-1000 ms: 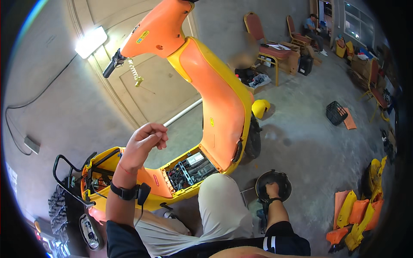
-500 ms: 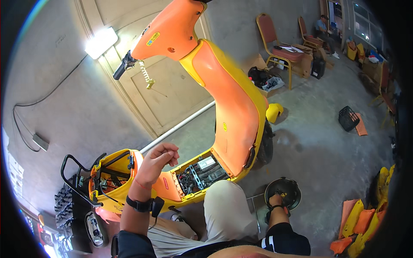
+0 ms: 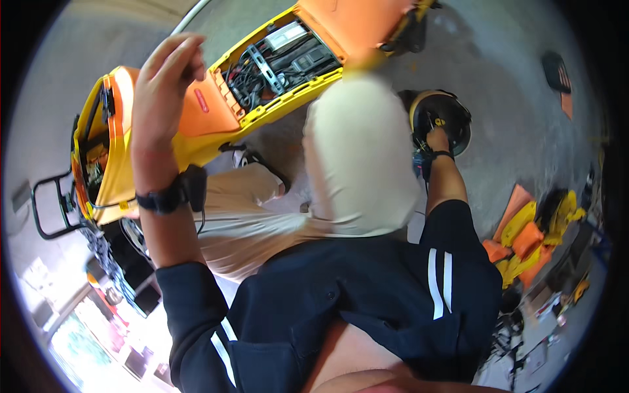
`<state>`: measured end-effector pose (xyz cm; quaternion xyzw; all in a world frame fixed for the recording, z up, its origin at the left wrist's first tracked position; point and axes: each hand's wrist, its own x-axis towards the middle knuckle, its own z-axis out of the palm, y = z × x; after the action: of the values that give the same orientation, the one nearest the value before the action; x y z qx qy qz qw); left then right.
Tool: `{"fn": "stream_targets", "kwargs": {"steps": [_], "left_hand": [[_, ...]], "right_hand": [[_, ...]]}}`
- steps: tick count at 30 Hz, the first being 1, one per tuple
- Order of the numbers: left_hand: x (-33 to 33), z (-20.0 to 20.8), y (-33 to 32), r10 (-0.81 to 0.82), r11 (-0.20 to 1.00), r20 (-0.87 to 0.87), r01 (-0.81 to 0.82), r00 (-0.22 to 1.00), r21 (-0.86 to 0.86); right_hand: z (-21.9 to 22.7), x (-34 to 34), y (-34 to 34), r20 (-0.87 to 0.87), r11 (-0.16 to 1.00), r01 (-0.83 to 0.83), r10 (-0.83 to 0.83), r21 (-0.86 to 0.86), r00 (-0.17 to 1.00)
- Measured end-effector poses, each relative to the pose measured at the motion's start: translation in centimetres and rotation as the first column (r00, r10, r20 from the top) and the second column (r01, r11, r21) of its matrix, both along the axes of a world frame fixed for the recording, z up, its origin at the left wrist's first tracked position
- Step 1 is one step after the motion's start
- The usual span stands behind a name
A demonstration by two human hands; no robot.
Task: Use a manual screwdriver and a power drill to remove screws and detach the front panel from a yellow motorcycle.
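Observation:
My left hand [image 3: 169, 82] is raised over the orange and yellow scooter body, its fingers curled in; whatever they may hold is hidden. Beneath and beside it lies an orange floor panel [image 3: 213, 108], with an uncovered compartment [image 3: 252, 75] of black wires, a metal bracket and a silver box. Down at my right, my right hand [image 3: 438, 139] reaches into a round black bowl-like container [image 3: 458, 124]. A small yellow piece [image 3: 440, 122] and other small bits show inside it. The fingers of that hand are too small and partly hidden to read.
A black tubular rack [image 3: 52, 209] juts from the scooter's left end. Orange and yellow body panels [image 3: 524, 239] lie piled at the right. Farther off are a black basket [image 3: 555, 72] and an orange piece [image 3: 567, 106]. My raised knee [image 3: 360, 150] stands between both hands.
The view has tilted down toward my body, so the scooter's front has left the picture. My right hand stays in the bowl. My left hand remains raised with its fingers curled.

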<state>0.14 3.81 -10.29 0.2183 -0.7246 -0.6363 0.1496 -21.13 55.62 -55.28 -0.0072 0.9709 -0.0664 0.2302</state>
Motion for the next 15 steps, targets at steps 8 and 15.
{"fn": "stream_targets", "kwargs": {"steps": [8, 15], "left_hand": [[3.6, -21.8, 3.7, -0.386, 0.764, 0.621, 0.614, 0.682, -0.199], [7.2, -35.0, 7.6, -0.566, 0.557, 0.7, 0.828, 0.435, -0.064]], "right_hand": [[-3.6, -1.3, 2.9, -0.025, 0.987, -0.152, 0.151, -0.05, 0.988], [-9.6, -6.5, 5.0, -0.078, 0.843, -0.356, 0.42, 0.404, 0.904]]}}
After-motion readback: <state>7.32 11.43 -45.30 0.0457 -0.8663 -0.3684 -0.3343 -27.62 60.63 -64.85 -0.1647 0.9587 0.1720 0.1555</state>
